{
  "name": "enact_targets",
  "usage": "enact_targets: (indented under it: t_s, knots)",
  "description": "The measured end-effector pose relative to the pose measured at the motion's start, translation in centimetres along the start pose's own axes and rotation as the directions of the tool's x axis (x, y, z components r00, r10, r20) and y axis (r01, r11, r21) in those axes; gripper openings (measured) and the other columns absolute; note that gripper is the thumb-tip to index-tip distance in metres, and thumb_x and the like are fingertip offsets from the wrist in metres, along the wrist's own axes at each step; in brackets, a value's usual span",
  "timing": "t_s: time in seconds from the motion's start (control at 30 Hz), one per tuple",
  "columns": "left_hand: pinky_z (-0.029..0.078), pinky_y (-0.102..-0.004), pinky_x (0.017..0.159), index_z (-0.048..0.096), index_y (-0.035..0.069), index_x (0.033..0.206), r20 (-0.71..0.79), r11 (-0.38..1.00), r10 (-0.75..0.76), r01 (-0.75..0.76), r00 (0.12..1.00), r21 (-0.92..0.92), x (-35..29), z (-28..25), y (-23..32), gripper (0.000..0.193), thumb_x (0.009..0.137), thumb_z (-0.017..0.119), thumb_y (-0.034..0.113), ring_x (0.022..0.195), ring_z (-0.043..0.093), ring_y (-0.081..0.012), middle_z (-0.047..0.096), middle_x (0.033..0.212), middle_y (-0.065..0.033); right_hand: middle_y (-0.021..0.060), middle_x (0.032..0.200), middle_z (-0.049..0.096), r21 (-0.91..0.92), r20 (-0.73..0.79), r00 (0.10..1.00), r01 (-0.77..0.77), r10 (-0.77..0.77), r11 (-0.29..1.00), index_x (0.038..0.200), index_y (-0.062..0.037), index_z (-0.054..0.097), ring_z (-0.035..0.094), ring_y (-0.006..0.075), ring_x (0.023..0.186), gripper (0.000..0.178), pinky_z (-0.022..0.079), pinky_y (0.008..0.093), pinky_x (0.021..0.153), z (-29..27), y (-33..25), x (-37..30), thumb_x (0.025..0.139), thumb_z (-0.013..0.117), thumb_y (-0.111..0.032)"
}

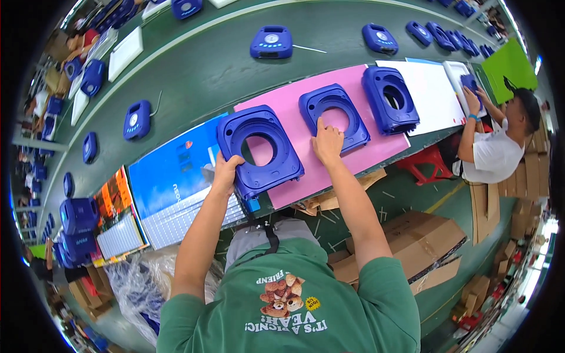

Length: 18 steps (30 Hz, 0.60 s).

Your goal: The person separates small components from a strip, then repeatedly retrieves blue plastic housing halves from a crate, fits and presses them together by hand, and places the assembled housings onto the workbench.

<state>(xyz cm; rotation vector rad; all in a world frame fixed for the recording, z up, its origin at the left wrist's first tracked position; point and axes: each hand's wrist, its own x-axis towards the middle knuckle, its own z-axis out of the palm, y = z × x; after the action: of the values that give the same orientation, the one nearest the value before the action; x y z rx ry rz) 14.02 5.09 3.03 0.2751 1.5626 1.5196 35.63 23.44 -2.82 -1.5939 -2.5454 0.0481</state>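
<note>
My left hand point(226, 173) grips the left edge of a blue plastic housing point(283, 154) with a large round opening, its thumb over the top face. That housing sits tilted at the left end of a pink board point(276, 197). My right hand point(328, 141) rests on the lower left of a second blue housing point(351, 134), index finger stretched out near the rim of its round opening and the other fingers partly bent. To the right, a third blue housing point(388, 79) of the same shape stands on the board, touched by neither hand.
Blue and silver-grey printed sheets point(168, 170) lie left of the board, a white sheet point(432, 94) right of it. Finished-looking blue units point(271, 40) sit on the green conveyor point(206, 65) beyond. A co-worker point(500, 132) works at the right. A red stool point(428, 165) and cardboard point(412, 244) are below.
</note>
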Motion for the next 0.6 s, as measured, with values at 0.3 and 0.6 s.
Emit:
enact_targets:
  t_s: [0.3, 0.6]
  knots:
    - [0.046, -0.033, 0.087, 0.042, -0.002, 0.122, 0.106, 1.0, 0.018, -0.018, 0.994, -0.004, 3.7, 6.6, -3.5, 0.059, 0.066, 0.062, 0.003, 0.096, 0.055, -0.0228, 0.056, 0.107, -0.0136, 0.0193, 0.101, 0.064, 0.379, 0.145, 0.983, -0.162, 0.114, 0.911, 0.13, -0.0056, 0.047, 0.059, 0.0349, 0.097, 0.06, 0.044, 0.0468, 0.083, -9.9, 3.3, -0.9, 0.076, 0.064, -0.026]
    - [0.054, -0.0426, 0.064, 0.03, 0.01, 0.134, 0.17, 0.879, -0.293, 0.195, 0.941, 0.436, 2.9, 8.2, -1.8, 0.066, 0.08, 0.064, 0.025, 0.082, 0.061, -0.0257, 0.053, 0.107, -0.0151, 0.0192, 0.104, 0.064, 0.292, -0.233, 0.929, -0.216, 0.288, 0.932, 0.123, -0.0121, 0.057, 0.062, 0.0345, 0.095, 0.053, 0.048, 0.0397, 0.084, -16.8, 23.0, 4.2, 0.073, 0.068, -0.026]
